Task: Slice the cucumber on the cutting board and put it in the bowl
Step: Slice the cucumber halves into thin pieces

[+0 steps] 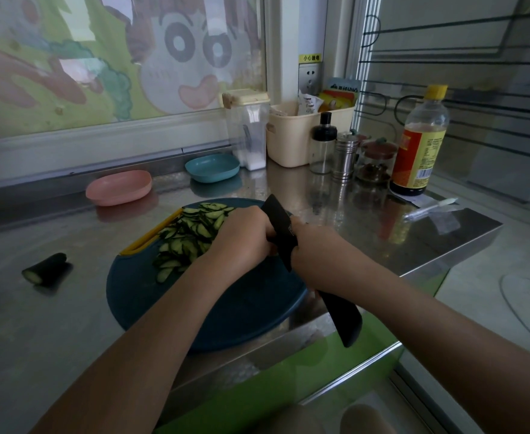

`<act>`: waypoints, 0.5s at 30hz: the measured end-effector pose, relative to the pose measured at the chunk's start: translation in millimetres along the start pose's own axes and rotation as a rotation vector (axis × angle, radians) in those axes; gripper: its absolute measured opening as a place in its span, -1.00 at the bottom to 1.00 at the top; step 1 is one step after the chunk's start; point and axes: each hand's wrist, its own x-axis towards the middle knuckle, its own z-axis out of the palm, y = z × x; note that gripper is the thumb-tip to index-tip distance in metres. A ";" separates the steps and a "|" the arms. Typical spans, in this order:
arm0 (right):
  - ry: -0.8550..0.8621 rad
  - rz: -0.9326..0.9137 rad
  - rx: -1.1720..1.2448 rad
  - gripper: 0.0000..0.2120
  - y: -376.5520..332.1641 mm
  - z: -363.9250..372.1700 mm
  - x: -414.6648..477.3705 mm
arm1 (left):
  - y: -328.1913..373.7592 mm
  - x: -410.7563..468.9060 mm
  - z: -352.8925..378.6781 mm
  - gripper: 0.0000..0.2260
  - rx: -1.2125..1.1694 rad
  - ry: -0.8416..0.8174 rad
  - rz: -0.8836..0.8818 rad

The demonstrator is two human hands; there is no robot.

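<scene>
Your right hand (312, 245) grips knife (342, 317) over cutting board (226, 302); left hand (245, 236) beside cucumber slices (188, 236), fingers hidden, grip unclear.

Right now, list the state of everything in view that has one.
Slices, cut, piled on the board.
Cucumber end, uncut, lying on the counter off the board.
Pink bowl, empty.
Blue bowl, empty.
Knife, gripped by the right hand, blade over the board.
Left hand, against the slices, fingers hidden.
Bottle, upright, capped.
</scene>
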 end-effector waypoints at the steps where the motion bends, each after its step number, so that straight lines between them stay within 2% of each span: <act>1: 0.004 0.000 -0.021 -0.62 -0.9 3.1 2.1 | -1.4 -0.4 0.4 -0.85 -0.003 -0.004 0.008; 6: 0.026 0.013 -0.011 -0.59 2.7 12.1 3.6 | -13.1 -7.4 9.2 -0.87 -0.222 0.118 0.049; 11: 0.018 0.027 0.010 -0.59 13.0 5.4 -0.2 | -13.6 -2.9 6.8 -0.80 -0.200 0.063 0.018; 15: 0.027 0.024 0.056 -0.60 15.5 0.1 -1.9 | -16.9 -3.4 9.7 -0.80 -0.287 0.139 0.020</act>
